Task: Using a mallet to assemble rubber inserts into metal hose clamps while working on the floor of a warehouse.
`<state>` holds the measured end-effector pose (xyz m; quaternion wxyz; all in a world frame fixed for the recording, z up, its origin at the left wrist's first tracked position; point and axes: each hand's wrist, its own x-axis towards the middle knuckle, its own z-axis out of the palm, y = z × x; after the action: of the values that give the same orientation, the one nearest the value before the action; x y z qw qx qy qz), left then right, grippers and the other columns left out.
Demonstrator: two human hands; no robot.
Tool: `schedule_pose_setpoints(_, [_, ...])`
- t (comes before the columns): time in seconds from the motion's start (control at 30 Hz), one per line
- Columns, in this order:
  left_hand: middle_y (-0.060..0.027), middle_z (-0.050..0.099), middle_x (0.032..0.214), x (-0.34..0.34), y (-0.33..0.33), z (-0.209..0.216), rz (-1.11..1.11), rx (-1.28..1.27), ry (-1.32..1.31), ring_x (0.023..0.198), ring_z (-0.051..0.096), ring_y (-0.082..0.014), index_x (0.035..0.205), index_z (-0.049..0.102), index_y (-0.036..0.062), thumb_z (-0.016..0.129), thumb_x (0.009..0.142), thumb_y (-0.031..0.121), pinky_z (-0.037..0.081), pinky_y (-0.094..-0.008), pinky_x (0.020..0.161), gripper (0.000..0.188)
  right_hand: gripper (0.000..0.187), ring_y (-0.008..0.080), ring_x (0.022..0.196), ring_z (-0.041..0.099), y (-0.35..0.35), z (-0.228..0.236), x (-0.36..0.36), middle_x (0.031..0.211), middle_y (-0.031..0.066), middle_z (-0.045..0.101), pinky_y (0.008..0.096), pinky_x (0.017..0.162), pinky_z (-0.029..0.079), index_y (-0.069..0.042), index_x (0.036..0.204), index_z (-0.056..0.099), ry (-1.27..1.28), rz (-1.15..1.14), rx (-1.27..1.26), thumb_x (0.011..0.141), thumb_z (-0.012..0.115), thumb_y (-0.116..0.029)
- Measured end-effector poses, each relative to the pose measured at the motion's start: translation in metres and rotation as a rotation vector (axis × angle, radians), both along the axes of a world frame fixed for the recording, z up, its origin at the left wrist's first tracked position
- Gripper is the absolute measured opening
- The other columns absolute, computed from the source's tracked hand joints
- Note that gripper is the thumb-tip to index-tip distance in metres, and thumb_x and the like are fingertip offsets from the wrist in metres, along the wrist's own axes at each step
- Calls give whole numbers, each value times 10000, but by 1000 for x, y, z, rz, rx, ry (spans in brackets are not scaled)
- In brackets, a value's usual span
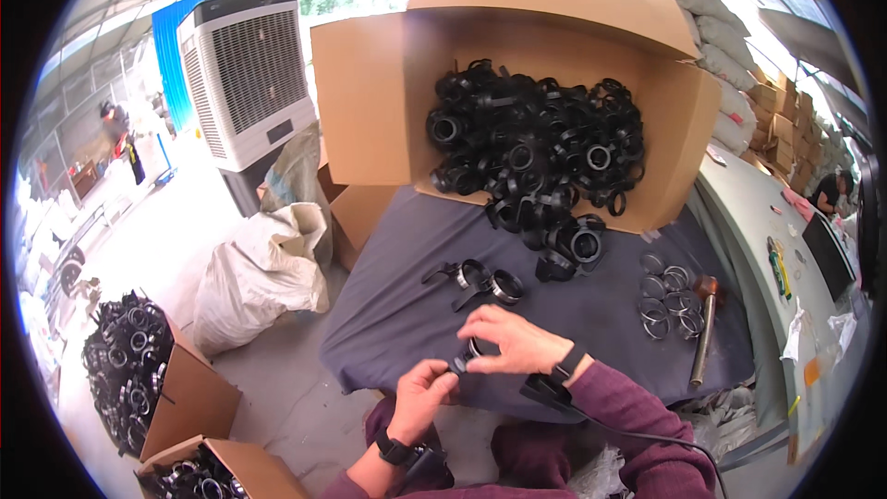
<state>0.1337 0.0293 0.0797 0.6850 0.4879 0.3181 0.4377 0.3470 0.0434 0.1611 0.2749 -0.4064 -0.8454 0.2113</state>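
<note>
Near the front edge of the dark cloth-covered table (388, 268), both my hands are closed on one black plastic ring part (459, 363). My left hand (423, 397) pinches its lower end between thumb and fingers. From the right, my right hand (522, 342) curls over the ring, hiding much of it. Just beyond them lie a few black ring parts with shiny metal bands (490, 283). A big heap of black ring parts (545, 143) fills the tipped carton (679, 148) and spills onto the cloth.
Loose metal rings (655, 307) lie on the right of the cloth, beside a hammer (705, 333). Cartons of black parts (199, 397) stand at lower left, near a white sack (263, 277) and an air cooler (249, 74). A white table (753, 222) adjoins at right.
</note>
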Motion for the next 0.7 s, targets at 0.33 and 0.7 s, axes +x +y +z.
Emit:
schedule_pose_setpoints(0.33, [-124, 625, 834, 38, 34, -24, 494, 640, 545, 712, 634, -258, 978, 604, 11, 657, 784, 69, 504, -344, 670, 209, 428, 309, 1050, 516, 89, -5, 51, 1112, 120, 577, 400, 887, 440, -33, 1093, 597, -155, -313, 454, 779, 683, -311])
schedule_pose_setpoints(0.7, [-107, 609, 790, 33, 41, -17, 600, 751, 643, 724, 606, -279, 896, 618, 34, 666, 733, 66, 492, -369, 630, 173, 194, 381, 822, 651, 98, -19, 176, 856, 213, 665, 472, 718, 522, -26, 820, 675, -502, -1287, 101, 807, 526, -150])
